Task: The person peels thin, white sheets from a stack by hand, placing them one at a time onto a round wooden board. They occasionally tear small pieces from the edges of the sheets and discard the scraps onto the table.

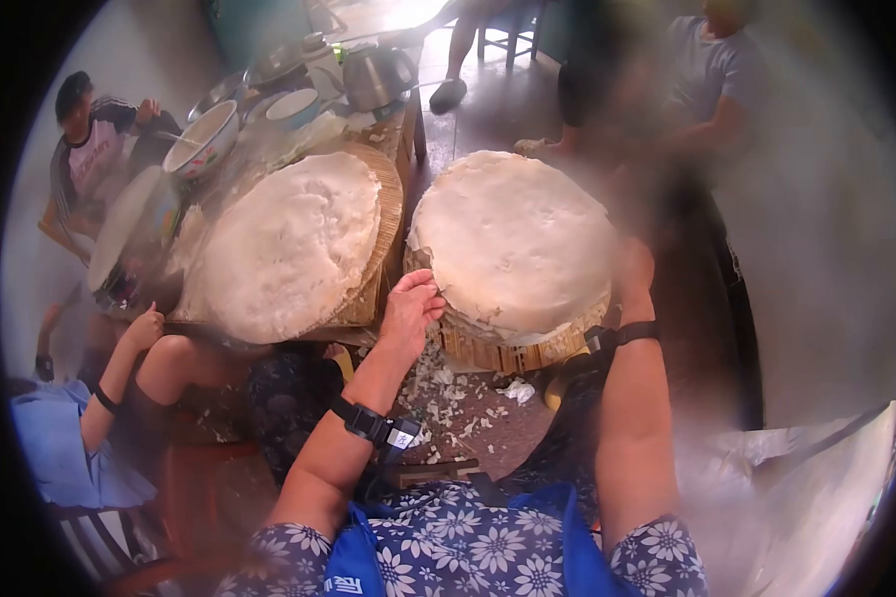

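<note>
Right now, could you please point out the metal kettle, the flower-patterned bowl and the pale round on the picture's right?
Metal kettle [372,80]: head view, on its body.
Flower-patterned bowl [214,148]: head view, on its outer wall.
Pale round [513,239]: head view, middle of its top.

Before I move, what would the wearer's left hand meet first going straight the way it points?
The near-left rim of the right-hand pale round sheet. The left hand's fingertips already look close to it; whether they touch is unclear.
</note>
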`<state>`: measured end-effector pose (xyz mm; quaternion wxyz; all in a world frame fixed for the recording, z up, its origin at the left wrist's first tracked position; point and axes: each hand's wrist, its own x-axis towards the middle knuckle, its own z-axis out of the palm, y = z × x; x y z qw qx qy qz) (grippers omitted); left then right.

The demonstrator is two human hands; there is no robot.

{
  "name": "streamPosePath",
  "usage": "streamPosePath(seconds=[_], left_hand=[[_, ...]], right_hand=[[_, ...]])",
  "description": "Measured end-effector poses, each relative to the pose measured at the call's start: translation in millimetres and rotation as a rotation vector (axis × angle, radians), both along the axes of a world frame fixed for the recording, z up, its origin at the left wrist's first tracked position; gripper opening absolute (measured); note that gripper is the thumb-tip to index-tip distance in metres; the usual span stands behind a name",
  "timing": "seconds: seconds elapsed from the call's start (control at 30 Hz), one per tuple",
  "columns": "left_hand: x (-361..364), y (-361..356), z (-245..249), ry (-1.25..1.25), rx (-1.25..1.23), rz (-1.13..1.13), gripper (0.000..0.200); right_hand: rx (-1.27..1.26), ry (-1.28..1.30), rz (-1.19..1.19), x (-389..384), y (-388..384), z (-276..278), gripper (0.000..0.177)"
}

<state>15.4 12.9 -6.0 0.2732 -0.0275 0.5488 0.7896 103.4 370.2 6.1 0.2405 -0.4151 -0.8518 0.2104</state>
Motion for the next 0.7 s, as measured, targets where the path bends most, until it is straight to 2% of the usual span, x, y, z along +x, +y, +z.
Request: streamPosePath(seconds=[0.13,0.33,0.53,0.63,0.67,0.7], left_hand=[[-0.8,6.2,0.4,-0.073,0.176,0.019,0.021],[0.0,11.4,-0.7,-0.080,0.174,-0.027,0.029],[-15.5,23.9,2.5,-0.128,0.281,-0.085,0.036],[-29.4,35.4,2.4,-0.171,0.257,-0.146,0.041],[-28.8,40.0,6.7,-0.171,0.219,-0.094,0.045],[-25.7,44.3,17.6,-0.160,0.216,-0.054,0.036]], right_hand=[[-0.054,0.009,-0.012,1.7,0.0,1.9,0.021],[-0.064,0.011,-0.004,1.7,4.4,-3.9,0.021],[-0.018,0.048,0.024,1.6,8.2,-6.8,0.020],[0.023,0.037,0.046,-1.8,24.2,-26.4,0.020],[0.043,0.004,0.065,-4.5,33.0,-37.4,0.020],[0.000,0.016,0.059,-2.6,34.2,-35.7,0.020]])
